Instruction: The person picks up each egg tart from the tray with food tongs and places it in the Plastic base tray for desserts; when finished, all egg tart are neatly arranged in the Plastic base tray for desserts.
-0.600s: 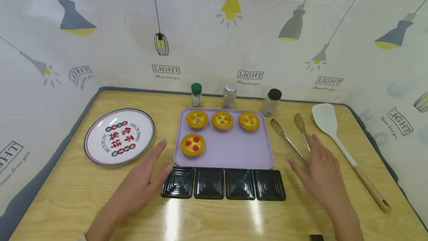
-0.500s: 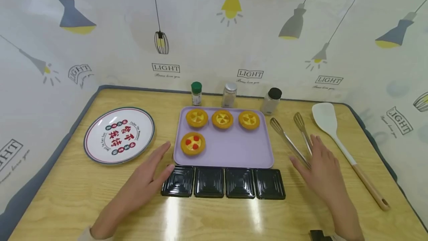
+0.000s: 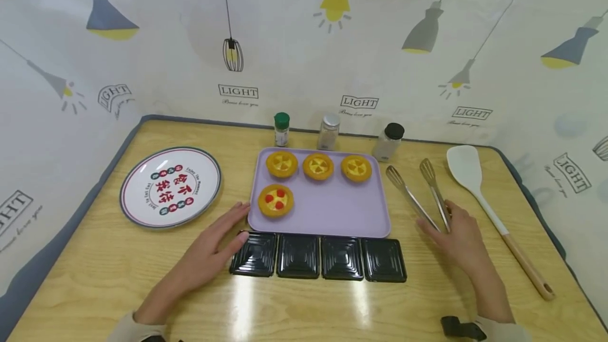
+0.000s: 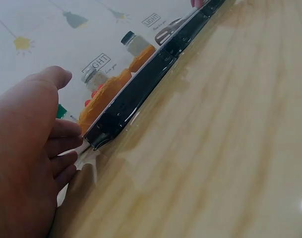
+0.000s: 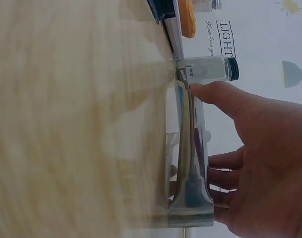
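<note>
In the head view, metal tongs [image 3: 409, 194] with slotted ends lie spread apart on the right of the table. My right hand [image 3: 462, 240] reaches around them, thumb at the left arm and fingers beside the right one. From the right wrist view, the thumb tip is close to the tongs [image 5: 191, 213]; whether it presses them I cannot tell. My left hand [image 3: 203, 255], thumb apart from the fingers, holds nothing. Its thumb is at the leftmost black square dish [image 3: 253, 254]; the left wrist view shows its fingers by the end of the dish row [image 4: 126, 106].
Behind several black dishes lies a lilac tray [image 3: 337, 210] bearing several egg tarts, one red-dotted [image 3: 275, 201]. A plate [image 3: 142, 194] is at left, a white spatula [image 3: 491, 215] at right. Three seasoning jars [image 3: 329, 132] stand at the back, before a printed cloth wall [image 3: 294, 41].
My right hand has come down around the tongs, its fingers bending more. My left hand has lowered slightly beside the leftmost dish. The head view has shifted a little; the objects stay put.
</note>
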`<state>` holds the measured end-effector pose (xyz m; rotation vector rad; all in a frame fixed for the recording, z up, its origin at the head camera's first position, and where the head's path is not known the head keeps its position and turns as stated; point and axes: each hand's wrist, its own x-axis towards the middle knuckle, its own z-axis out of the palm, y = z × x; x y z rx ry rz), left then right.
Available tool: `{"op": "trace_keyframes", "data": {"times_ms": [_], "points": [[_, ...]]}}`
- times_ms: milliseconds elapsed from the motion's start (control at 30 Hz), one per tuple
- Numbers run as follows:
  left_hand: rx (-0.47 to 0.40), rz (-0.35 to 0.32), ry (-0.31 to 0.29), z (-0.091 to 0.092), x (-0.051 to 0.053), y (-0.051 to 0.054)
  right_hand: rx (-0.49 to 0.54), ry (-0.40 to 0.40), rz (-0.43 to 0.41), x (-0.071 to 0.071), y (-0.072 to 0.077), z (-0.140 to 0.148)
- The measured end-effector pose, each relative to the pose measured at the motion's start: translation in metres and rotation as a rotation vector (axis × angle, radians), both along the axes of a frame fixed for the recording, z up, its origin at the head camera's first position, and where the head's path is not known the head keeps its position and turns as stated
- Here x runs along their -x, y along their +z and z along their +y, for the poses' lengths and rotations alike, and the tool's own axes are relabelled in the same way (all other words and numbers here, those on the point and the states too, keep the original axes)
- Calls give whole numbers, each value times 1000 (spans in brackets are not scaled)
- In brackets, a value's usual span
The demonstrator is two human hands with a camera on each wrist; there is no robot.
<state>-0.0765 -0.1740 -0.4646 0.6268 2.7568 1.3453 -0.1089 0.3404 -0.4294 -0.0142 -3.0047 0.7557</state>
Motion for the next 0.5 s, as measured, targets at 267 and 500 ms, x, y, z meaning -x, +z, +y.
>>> {"op": "trace_keyframes", "data": {"times_ms": [267,500], "points": [[47,26,-11,0,-1,0,-13,-31,4,1,-3,2],[89,49,-23,-1,0,-2,-68,-58,-8,6,-3,-1]]}}
